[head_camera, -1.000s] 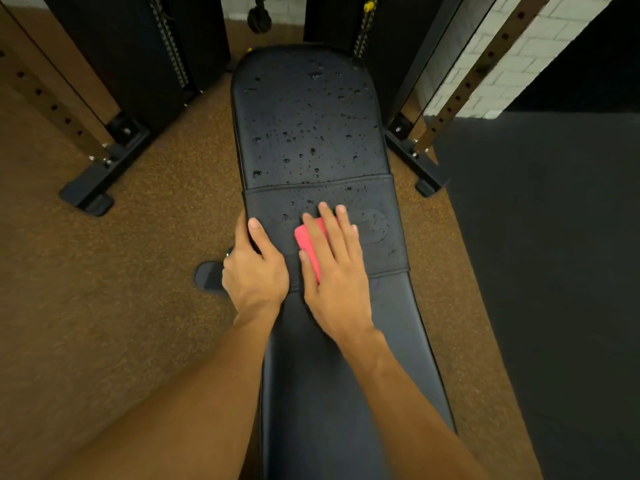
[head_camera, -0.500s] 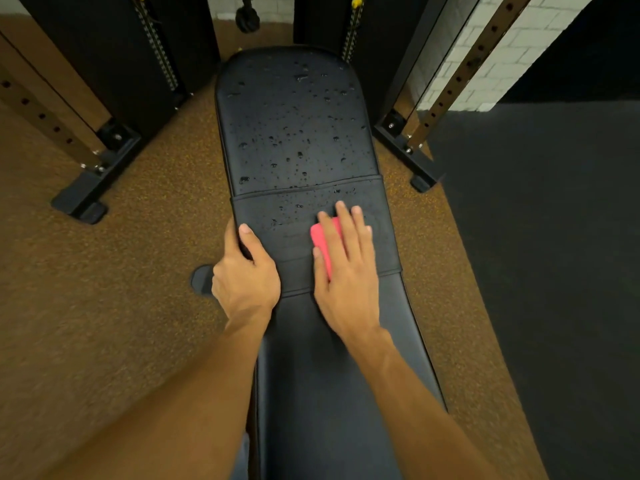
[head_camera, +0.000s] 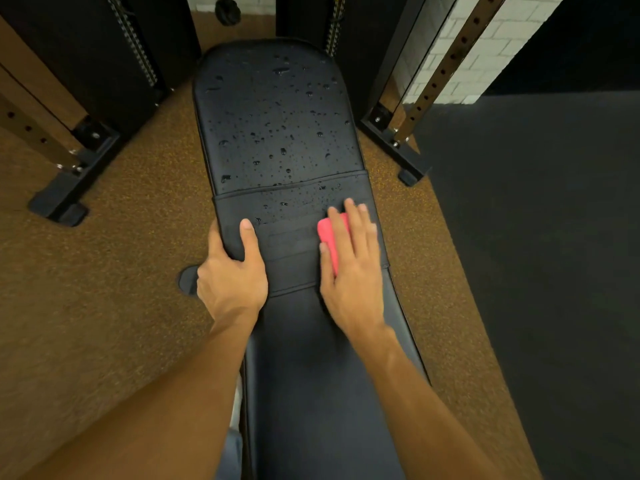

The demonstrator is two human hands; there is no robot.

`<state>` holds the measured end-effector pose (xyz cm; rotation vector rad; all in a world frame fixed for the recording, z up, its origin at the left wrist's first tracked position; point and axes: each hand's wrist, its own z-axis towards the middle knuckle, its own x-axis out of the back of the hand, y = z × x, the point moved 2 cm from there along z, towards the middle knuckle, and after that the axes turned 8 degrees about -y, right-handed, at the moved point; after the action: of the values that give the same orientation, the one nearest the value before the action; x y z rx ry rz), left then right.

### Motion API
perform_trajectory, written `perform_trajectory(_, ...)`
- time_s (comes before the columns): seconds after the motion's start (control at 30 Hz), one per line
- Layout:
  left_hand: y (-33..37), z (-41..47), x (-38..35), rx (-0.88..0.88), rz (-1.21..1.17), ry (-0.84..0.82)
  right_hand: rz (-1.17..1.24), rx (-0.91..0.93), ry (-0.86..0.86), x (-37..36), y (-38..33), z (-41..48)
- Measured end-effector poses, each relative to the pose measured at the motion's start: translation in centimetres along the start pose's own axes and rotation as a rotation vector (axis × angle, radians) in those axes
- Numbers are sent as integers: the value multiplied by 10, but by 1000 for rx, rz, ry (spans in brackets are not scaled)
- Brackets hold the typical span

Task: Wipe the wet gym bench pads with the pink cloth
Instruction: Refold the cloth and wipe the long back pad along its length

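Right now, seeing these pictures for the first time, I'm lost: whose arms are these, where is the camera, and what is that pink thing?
There is no machine here. These are a person's two bare arms, filmed by one wide-angle camera worn on the head, looking forward and down. The long black thing is a padded gym bench. Its far pad is dotted with water drops; the near pad shows none. The left hand grips the bench's left edge, thumb on top. The right hand lies flat, fingers straight, pressing a small pink cloth onto the middle section. Rack posts stand on the brown floor on either side.
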<state>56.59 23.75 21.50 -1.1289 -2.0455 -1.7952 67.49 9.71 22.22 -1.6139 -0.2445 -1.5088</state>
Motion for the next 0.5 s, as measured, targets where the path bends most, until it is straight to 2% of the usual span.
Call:
perform_trajectory(0.1,0,-1,1,0,-13,-3,-49,105,-58,2,10,-21)
perform_trajectory(0.27,1,-1,1,9,-17,0,66,-195,117,5,20,-5)
perform_trajectory(0.33,1,-1,1,1,-21,6,84,-231,139,1,7,8)
perform_trajectory(0.5,2,-2,1,-10,-28,12,-45,70,-30,-11,-14,-5)
